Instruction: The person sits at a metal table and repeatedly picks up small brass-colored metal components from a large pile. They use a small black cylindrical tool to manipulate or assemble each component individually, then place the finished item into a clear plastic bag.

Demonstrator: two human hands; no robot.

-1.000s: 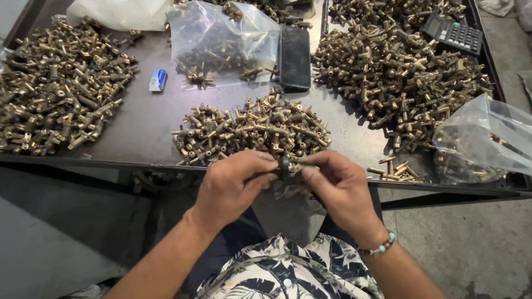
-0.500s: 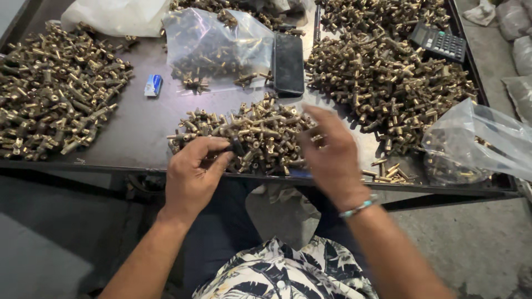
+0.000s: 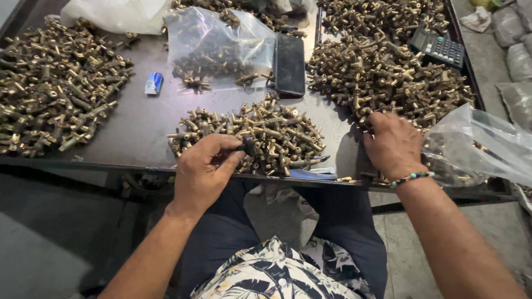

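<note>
A small dark part [image 3: 247, 146] sits pinched between the thumb and fingertips of the left hand [image 3: 204, 171], held just above the near edge of the dark metal table [image 3: 138, 124] and right against the front of the middle heap of brass fittings [image 3: 260, 134]. The fingers are closed firmly on it; too little of the part shows to tell its shape.

The right hand [image 3: 393, 145] is well apart from the left, off to the right, lying palm down at the near edge of the big right-hand heap of brass fittings [image 3: 388, 77]. Its fingertips are buried among the pieces, so I cannot tell whether it grips one or merely rests there. A beaded bracelet [image 3: 411, 178] circles its wrist. Just beside that hand, a clear plastic bag [image 3: 482, 147] hangs over the table's right corner.

Behind the middle heap lies a black phone [image 3: 290, 65], face up, and to its left another clear bag with fittings inside [image 3: 219, 50]. A small blue and white object [image 3: 153, 83] lies on bare tabletop between that bag and a third heap of fittings [image 3: 55, 83] at the far left. A calculator [image 3: 439, 49] rests on top of the right-hand heap near the far edge. A blue-handled tool [image 3: 310, 173] lies along the front rim, below the middle heap.

The person sits in dark trousers and a leaf-print shirt [image 3: 277, 274].
</note>
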